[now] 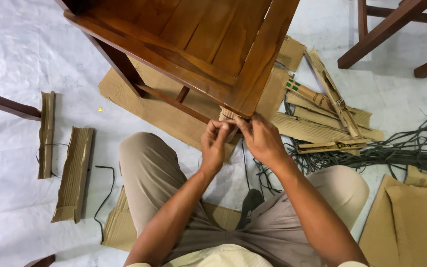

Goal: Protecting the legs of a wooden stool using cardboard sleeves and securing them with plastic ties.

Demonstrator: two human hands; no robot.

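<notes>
- White sheeting covers the floor, littered with cardboard.
- Left hand fingers and right hand fingers pinched shut on a cardboard wrap at the chair's corner.
- Wrap sits just under the near corner of the wooden chair, touching it.
- Flat cardboard sheet lies under the chair.
- Folded cardboard strips and dark strapping to the right; two cardboard strips well apart on the left.

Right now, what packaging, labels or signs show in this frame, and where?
Folded brown cardboard strips, right of the chair corner: long, one with green squares, dark print.
Two ribbed brown cardboard corner guards, far left: narrow, plain.
Flat brown cardboard sheet, under the chair: plain.
No signs or screens.
</notes>
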